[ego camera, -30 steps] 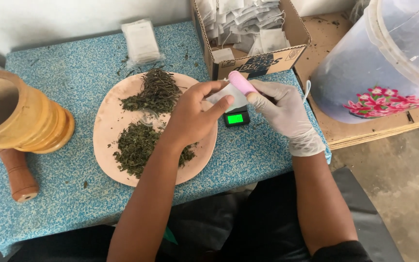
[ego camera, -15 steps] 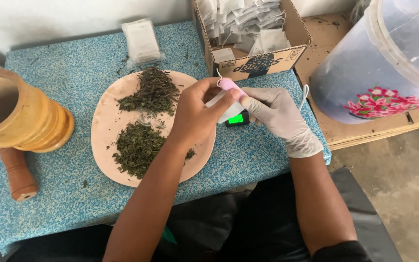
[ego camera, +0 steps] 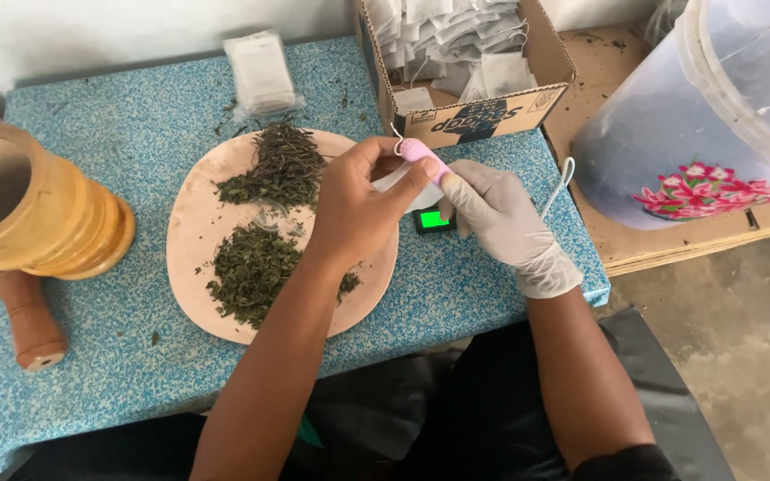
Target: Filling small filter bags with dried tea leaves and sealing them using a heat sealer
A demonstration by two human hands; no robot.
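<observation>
My bare left hand [ego camera: 358, 200] and my gloved right hand [ego camera: 501, 218] meet over a small scale with a green lit screen [ego camera: 434, 219]. Between them they hold a small white sachet [ego camera: 394, 178] and a pink scoop-like tool [ego camera: 422, 156]; the right fingers pinch the pink tool, the left fingers pinch the sachet. Just left lies a pale round plate [ego camera: 191, 223] with two heaps of dried green leaves [ego camera: 256, 263].
A cardboard box [ego camera: 492, 111] of filled white sachets stands at the back. A stack of empty sachets [ego camera: 260, 71] lies behind the plate. A wooden mortar [ego camera: 37, 214] and pestle [ego camera: 30, 321] stand at the left; a large plastic bucket [ego camera: 715, 116] at the right.
Both hands have stayed over the scale; the pink tool has tipped and shifted slightly left toward the sachet's mouth.
</observation>
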